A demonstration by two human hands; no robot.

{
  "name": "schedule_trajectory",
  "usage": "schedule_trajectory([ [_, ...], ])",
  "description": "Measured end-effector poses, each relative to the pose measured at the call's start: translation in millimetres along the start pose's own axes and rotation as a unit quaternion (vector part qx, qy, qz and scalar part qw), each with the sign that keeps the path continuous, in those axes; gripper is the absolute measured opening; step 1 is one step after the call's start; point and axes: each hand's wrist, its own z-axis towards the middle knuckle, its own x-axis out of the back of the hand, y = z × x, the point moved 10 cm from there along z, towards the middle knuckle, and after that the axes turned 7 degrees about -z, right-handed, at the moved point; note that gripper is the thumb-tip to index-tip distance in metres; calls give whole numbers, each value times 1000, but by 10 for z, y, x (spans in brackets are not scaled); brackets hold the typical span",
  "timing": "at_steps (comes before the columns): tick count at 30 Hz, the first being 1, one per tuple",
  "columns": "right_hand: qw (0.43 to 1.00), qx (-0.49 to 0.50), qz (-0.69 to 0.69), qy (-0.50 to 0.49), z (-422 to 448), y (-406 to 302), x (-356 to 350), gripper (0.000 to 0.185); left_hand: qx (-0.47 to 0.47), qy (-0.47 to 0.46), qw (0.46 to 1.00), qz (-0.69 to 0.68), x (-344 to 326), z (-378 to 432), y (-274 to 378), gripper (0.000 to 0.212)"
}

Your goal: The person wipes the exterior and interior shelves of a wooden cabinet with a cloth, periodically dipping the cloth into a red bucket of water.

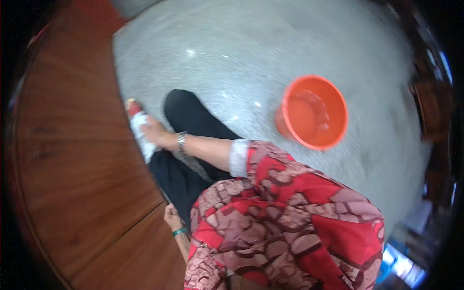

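Note:
My right hand (156,133), with a metal watch or bracelet at the wrist, reaches across my black-trousered legs (197,116). It overlaps a blurred white item (146,146) with a red and beige far end. Whether that is a shoe or a cloth, and whether my fingers grip it, I cannot tell. Beside the brown wooden surface (83,145), my left hand (172,215) has its fingers curled, with a green band at the wrist. Nothing shows clearly in it. A red patterned garment with rolled white cuffs covers my arms and body.
On the grey, shiny floor (246,54), to the right of my legs, stands an orange plastic bucket (284,121) with what looks like clear water inside. Dark brown wooden furniture (433,108) lines the right rim. A bright, blurred patch (406,266) shows at lower right.

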Motion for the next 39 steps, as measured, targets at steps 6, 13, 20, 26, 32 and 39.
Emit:
schedule_trajectory([
  [6,997,41,-62,-29,137,197,-124,60,185,-132,971,-67,-346,-96,492,18],
  [13,991,86,-103,10,104,130,-43,46,54,-102,993,20,-259,256,246,18],
  [20,992,36,-113,-51,69,121,-201,47,25,73,994,81,211,200,-113,19],
  [26,999,42,1,-7,167,331,78,34,38,77,991,99,-271,-87,540,13],
  [32,992,20,-107,-68,-92,155,-74,45,219,-88,970,58,-363,-412,469,6],
  [39,988,6,-134,-76,-180,118,-104,44,76,-22,966,246,-432,-123,713,11],
])
